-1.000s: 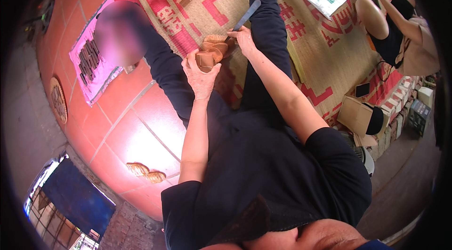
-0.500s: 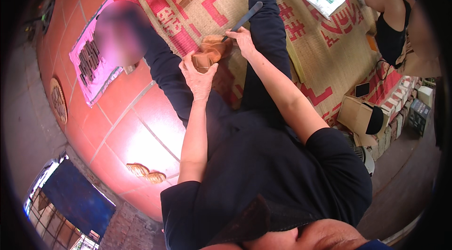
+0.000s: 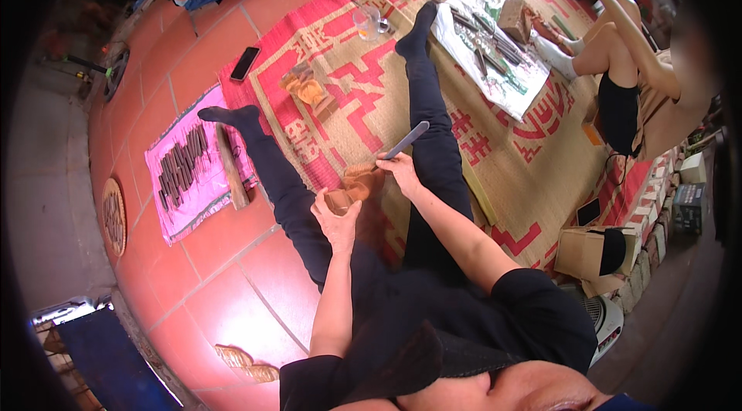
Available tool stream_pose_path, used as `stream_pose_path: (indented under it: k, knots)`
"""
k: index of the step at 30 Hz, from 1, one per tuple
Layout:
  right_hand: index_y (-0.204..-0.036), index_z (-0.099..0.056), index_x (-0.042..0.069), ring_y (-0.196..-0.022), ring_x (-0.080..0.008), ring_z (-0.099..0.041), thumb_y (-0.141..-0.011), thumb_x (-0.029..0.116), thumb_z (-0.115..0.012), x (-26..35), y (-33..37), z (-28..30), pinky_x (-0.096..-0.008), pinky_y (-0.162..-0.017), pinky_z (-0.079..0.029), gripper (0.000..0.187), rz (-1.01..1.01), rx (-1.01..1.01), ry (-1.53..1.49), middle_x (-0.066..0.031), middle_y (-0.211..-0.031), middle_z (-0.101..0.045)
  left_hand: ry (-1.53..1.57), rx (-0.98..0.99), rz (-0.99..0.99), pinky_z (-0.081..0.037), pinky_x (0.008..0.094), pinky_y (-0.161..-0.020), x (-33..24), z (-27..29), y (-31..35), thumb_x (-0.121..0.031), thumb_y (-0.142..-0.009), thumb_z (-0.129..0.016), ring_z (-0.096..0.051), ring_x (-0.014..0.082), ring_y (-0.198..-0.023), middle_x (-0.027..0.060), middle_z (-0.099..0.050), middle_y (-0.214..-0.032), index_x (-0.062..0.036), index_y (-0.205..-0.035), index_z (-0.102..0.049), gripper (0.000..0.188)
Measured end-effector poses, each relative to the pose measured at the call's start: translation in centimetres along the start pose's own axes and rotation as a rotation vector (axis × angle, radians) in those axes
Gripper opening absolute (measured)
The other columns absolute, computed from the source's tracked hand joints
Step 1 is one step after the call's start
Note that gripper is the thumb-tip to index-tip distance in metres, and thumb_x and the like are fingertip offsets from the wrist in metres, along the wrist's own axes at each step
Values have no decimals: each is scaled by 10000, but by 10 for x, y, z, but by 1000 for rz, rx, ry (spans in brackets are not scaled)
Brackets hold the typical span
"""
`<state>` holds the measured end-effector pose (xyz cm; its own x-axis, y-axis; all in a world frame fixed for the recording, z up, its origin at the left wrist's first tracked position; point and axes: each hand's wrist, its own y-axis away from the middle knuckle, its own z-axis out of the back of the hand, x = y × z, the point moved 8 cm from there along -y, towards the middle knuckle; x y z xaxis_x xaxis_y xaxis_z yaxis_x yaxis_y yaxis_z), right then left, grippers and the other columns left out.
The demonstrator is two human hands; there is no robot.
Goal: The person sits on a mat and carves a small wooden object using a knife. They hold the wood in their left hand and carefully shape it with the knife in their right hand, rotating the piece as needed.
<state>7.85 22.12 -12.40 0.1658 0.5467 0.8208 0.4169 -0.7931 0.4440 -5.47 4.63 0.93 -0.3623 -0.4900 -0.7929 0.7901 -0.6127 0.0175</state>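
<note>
Between the person's outstretched legs (image 3: pixel 294 206), over the patterned mat (image 3: pixel 506 179), a carved wooden piece (image 3: pixel 358 185) is resting in the left hand (image 3: pixel 336 227), whose thumb and fingers are gripping its near, blocky end. The right hand (image 3: pixel 399 169) is gripping a flat grey-blue tool (image 3: pixel 410 138) that is slanting down toward the carving's far end; whether its tip is touching the wood, I cannot tell. Farther forward, a second carving (image 3: pixel 308 92) is lying on the mat, near a dark phone (image 3: pixel 246 63).
</note>
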Motion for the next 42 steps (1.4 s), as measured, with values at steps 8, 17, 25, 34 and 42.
stream_pose_path:
  k: [8,17,25,34,42]
  knots:
    - [-971,-675,5,-799,-125,-608,-730,34,-731,12,3,-7,-262,-747,-477,249,175,62,322,-26,-864,-666,-3,-18,6,-401,405,-976,-3,-4,3,-205,-630,-834,-452,318,-1125,150,-432,-1183,-91,-1290,-423,785]
    - [-786,-631,-33,-751,-205,-611,-623,75,-725,19,4,-5,-322,-714,-466,217,128,64,540,-112,-796,-654,-47,-15,-52,-424,409,-939,-7,-8,4,-220,-616,-830,-476,313,-1082,136,-429,-1151,-99,-1273,-432,778]
    - [-853,-656,-43,-739,-182,-588,-676,136,-731,17,7,-6,-320,-707,-457,263,116,66,305,-77,-762,-644,-34,-21,-48,-421,406,-948,-3,-4,3,-222,-620,-832,-472,316,-1095,139,-439,-1152,-101,-1283,-427,786]
    - [-861,-668,10,-726,-167,-608,-721,122,-706,1,2,-1,-271,-703,-457,183,-45,82,75,-67,-804,-653,3,-11,1,-412,403,-968,2,-4,1,-217,-630,-831,-463,317,-1121,148,-430,-1190,-96,-1301,-419,796]
    - [-882,-685,-10,-696,-135,-575,-719,138,-727,17,6,-13,-268,-674,-435,223,189,102,359,-34,-752,-631,20,-46,11,-424,432,-940,2,-1,-1,-239,-609,-830,-471,334,-1100,153,-432,-1166,-124,-1263,-439,771]
